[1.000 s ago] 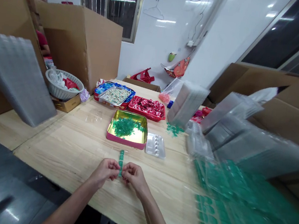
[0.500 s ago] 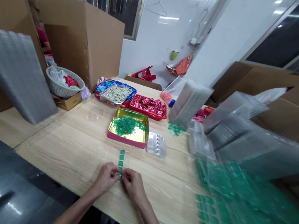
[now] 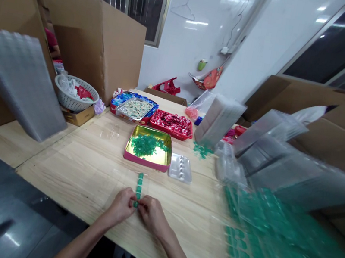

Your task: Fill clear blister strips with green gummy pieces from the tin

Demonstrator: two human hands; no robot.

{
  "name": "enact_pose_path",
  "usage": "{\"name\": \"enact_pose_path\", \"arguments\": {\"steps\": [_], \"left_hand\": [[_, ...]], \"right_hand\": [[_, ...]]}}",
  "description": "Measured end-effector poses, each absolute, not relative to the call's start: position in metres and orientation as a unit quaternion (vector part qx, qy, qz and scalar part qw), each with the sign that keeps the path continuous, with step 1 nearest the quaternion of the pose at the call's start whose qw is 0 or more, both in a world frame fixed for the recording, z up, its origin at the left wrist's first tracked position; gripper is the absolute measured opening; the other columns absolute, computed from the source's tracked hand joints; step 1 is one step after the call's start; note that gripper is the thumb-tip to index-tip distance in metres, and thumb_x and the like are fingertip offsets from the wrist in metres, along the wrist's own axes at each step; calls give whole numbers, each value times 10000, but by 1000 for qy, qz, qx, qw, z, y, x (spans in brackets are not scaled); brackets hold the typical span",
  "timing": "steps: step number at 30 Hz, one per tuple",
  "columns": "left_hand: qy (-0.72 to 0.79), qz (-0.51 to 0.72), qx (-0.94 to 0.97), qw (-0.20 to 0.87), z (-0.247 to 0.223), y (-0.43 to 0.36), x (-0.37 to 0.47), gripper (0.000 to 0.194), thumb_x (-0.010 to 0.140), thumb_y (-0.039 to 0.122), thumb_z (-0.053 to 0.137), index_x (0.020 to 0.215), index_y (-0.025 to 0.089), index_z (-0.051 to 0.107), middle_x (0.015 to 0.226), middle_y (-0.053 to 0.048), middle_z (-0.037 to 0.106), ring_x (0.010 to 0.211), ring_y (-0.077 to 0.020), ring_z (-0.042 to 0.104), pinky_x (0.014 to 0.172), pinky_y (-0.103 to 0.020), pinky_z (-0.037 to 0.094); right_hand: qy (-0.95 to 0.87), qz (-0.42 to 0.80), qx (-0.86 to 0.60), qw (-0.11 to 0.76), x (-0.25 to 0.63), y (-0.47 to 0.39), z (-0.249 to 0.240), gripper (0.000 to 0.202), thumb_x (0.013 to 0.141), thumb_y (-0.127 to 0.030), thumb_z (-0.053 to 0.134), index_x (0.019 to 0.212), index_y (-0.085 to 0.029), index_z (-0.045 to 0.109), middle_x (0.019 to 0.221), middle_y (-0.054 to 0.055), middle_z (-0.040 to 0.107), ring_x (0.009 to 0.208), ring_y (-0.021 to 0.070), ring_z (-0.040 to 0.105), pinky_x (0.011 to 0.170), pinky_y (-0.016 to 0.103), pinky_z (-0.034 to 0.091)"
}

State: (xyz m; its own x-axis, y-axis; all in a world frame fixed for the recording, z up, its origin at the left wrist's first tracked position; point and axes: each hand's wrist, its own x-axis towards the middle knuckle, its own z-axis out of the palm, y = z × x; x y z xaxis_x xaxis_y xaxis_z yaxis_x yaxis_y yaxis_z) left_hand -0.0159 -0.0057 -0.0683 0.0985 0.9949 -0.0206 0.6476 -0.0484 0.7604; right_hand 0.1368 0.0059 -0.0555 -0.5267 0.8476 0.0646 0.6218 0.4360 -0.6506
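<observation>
A column of small green squares (image 3: 139, 184) lies in a clear plastic blister sheet (image 3: 132, 176) on the table in front of me. At the column's near end, my left hand (image 3: 123, 205) and my right hand (image 3: 152, 214) meet over one small green piece (image 3: 135, 204). Fingertips of both hands are closed on it from either side, partly hiding it. Beyond them stands a gold-lined tin (image 3: 146, 163) with a heap of loose green pieces (image 3: 144, 144). A silvery-white moulded tray (image 3: 180, 168) touches or nearly touches the tin's right side.
Stacked sheets filled with green pieces (image 3: 271, 249) cover the table's right side. Clear plastic stacks stand at left (image 3: 25, 84) and back right (image 3: 218, 121). Farther back are a red tray of shiny red packets (image 3: 173, 123), a patterned tin (image 3: 134, 106) and a white basket (image 3: 76, 94).
My right fingers have shifted slightly left, closer to my left fingertips at the column's near end. The camera view has tilted a little; the containers stay in place.
</observation>
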Motion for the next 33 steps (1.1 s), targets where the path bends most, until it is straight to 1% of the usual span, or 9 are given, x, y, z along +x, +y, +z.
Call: {"name": "enact_pose_path", "arguments": {"steps": [2,5,13,17,19,22,25,29,33], "left_hand": [[611,294,654,335,-67,-6,-18,232,557,35,521,732,135,636,687,7,533,571,-102,497,566,-219,379],[599,313,657,335,-68,-8,-20,196,594,59,518,699,148,658,701,-7,556,598,-109,512,567,-217,375],[576,292,705,294,-67,-14,-16,174,698,105,492,611,160,632,654,-17,536,647,-128,513,603,-233,353],[571,262,723,287,-64,-15,-16,108,664,104,528,619,163,607,694,-14,535,680,-134,514,625,-236,352],[568,262,724,291,-64,-16,-16,118,657,89,517,619,167,596,698,-9,531,690,-133,512,634,-235,351],[577,273,708,300,-66,-17,-17,107,627,78,525,615,167,583,678,0,516,667,-128,501,622,-234,348],[585,281,695,310,-70,-16,-18,112,592,55,517,588,162,550,655,6,498,631,-122,485,591,-232,340],[591,290,683,317,-73,-15,-19,186,551,1,467,619,163,525,631,19,485,590,-113,470,560,-225,333],[595,297,677,315,-69,-13,-21,240,516,-29,433,636,169,499,625,27,480,588,-109,464,551,-216,329]], "right_hand": [[-807,307,-456,218,139,8,-57,198,755,-99,492,805,-177,667,764,36,652,712,156,582,656,221,398],[-794,302,-473,232,138,6,-57,201,765,-108,472,758,-168,663,743,42,661,693,158,583,637,222,389],[-790,289,-506,188,132,9,-59,242,755,-87,445,758,-177,670,754,47,675,734,171,596,677,229,390],[-797,281,-501,185,134,10,-65,247,764,-79,434,743,-166,664,751,49,648,730,163,582,682,228,393],[-802,283,-488,196,136,7,-65,259,786,-87,420,747,-168,663,750,46,633,721,156,574,674,224,392],[-805,288,-470,217,137,0,-61,253,804,-104,419,828,-177,660,777,39,628,722,148,569,671,220,390],[-819,244,-472,217,135,-6,-56,248,770,-87,458,889,-190,650,818,36,625,749,154,564,700,243,372],[-850,203,-444,197,129,-7,-56,251,745,-40,458,797,-189,653,797,35,610,765,158,548,718,261,353],[-858,204,-429,196,125,-6,-61,279,763,-24,404,693,-162,635,723,46,578,664,144,527,595,224,359]]}}
